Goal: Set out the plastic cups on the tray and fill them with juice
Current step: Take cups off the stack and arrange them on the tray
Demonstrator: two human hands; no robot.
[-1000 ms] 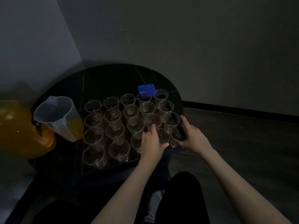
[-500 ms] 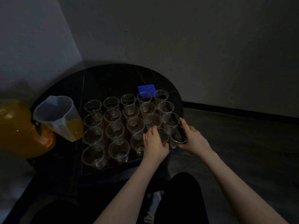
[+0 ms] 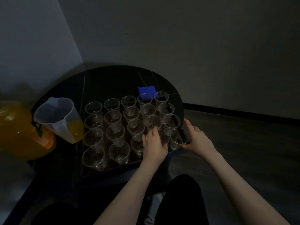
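Cups [image 3: 113, 117] fill tray [image 3: 123, 164]; right hand [image 3: 197, 140] grips corner cup [image 3: 177, 140], left hand [image 3: 154, 146] seemingly cupping neighbour.

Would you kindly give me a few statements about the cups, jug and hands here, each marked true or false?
1. All the cups on the tray stand upright. True.
2. Several cups are already full of juice. False: the cups look empty; juice shows only in the jug and the bottle.
3. The right hand holds the cup at the tray's near right corner. True.
4. The left hand holds the jug. False: it rests among the front-row cups; the jug stands alone, left of the tray.
5. A blue cloth lies behind the cups. True.
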